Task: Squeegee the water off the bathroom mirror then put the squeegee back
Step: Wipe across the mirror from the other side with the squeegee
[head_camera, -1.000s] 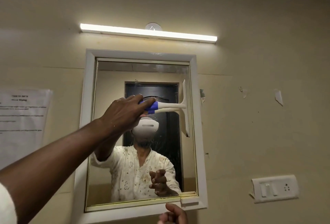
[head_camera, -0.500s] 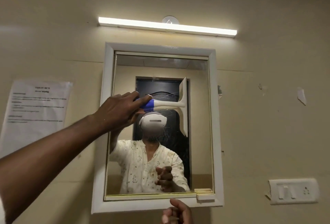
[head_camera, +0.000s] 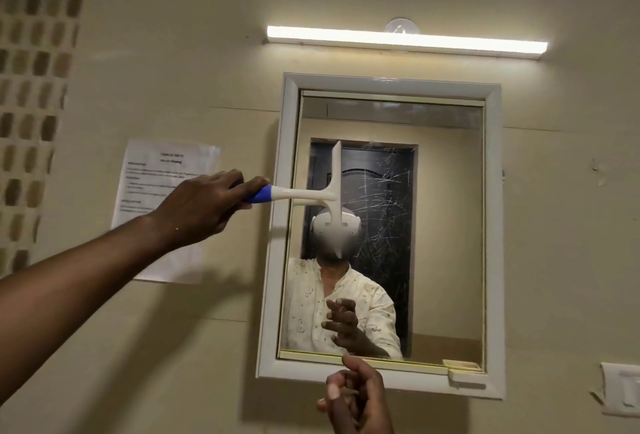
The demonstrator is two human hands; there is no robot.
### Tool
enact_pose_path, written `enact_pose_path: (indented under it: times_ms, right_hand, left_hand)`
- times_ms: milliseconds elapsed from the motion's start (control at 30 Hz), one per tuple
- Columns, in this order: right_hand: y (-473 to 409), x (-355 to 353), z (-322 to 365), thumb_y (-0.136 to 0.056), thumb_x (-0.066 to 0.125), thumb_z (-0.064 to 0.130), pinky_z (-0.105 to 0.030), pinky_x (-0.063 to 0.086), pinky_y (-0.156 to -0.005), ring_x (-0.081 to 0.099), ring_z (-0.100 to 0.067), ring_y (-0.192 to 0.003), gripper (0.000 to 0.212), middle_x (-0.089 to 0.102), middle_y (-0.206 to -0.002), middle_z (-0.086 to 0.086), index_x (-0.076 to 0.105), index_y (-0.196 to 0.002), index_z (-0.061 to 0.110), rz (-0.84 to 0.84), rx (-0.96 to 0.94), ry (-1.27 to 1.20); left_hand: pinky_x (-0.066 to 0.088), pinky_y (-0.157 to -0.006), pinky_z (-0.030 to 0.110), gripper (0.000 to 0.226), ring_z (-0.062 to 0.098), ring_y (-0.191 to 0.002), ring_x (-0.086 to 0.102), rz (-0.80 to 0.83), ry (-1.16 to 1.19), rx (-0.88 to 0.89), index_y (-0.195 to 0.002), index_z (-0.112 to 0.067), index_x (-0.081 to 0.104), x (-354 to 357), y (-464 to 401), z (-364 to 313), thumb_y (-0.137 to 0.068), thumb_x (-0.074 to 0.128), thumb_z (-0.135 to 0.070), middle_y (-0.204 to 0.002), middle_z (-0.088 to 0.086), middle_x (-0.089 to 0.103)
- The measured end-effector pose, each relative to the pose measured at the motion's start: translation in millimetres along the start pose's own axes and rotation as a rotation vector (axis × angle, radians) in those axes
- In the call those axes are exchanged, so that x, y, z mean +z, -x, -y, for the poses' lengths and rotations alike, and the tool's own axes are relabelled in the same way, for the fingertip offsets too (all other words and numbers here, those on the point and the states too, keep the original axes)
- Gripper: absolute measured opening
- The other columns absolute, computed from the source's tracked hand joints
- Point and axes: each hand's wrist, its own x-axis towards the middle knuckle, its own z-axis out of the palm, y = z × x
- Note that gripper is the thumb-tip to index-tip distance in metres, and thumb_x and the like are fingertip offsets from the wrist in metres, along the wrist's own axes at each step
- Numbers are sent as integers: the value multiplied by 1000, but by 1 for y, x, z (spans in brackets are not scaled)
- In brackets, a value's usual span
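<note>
The wall (head_camera: 346,1) fills nearly the whole view, a plain cream surface with a strip of small brown tiles (head_camera: 31,87) running down its far left edge. On it hangs the mirror (head_camera: 446,226), upright in a white frame (head_camera: 493,226), its glass showing a dark door crossed with pale streaks and a person in a pale patterned shirt. Above the frame a long tube light (head_camera: 405,40) glows, mounted level and slightly to the right of the mirror's centre. Left of the mirror a printed paper (head_camera: 156,170) is stuck to the wall, partly hidden by the raised arm. The left arm reaches up from the lower left corner, and the left hand (head_camera: 204,205) is wrapped around the blue grip of the squeegee (head_camera: 304,195), held just left of the frame. The squeegee's white shaft crosses the frame's left side horizontally, and its blade stands vertical on the left part of the glass, over the reflected door edge and headset; whether the blade truly touches the glass cannot be told. The right hand (head_camera: 356,399) sits below the mirror's bottom edge, fingers loosely curled and holding nothing. A white switch plate (head_camera: 621,388) shows at the lower right edge, and a small ledge (head_camera: 464,373) sits at the frame's bottom right corner.
</note>
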Motion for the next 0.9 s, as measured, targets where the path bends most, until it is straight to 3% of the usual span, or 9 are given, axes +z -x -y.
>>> enact_pose_path:
  times_ms: [133,567,700,800,900]
  right_hand:
    - [7,17,-3,-79,59,-13,-11,42,-49,51,-32,-65,32,56,-79,-15,56,-92,16,6,-12,-2]
    - [17,23,-12,-79,66,3,-15,45,-55,58,-25,-63,30,60,-83,-6,56,-98,24,32,-3,120]
    - [21,18,-3,-80,65,1,-17,48,-57,57,-23,-60,29,60,-82,-7,57,-97,23,14,-28,126]
    - [25,15,4,-81,65,2,-27,51,-69,57,-25,-66,29,60,-84,-7,56,-100,22,35,-23,143]
    - [27,8,12,-81,63,0,-33,48,-71,56,-29,-68,30,59,-83,-8,55,-102,20,24,-30,148]
  left_hand:
    - [27,-44,24,50,22,-54,44,21,-24,-54,-131,-16,45,-10,30,23,-84,62,-14,-83,7,53]
    - [27,-45,24,53,22,-51,41,50,-52,-66,-130,-17,46,-26,42,38,-81,66,-7,-79,7,52]
    - [30,-45,26,48,20,-52,39,-14,-31,3,-132,-16,45,-27,32,20,-86,57,-14,-80,9,53]
    - [33,-47,26,54,16,-55,37,-47,-7,44,-132,-15,45,-25,10,-9,-83,65,-10,-80,11,54]
    - [32,-49,25,60,13,-57,37,-83,8,61,-132,-16,43,-17,-14,-41,-79,70,-9,-81,12,56]
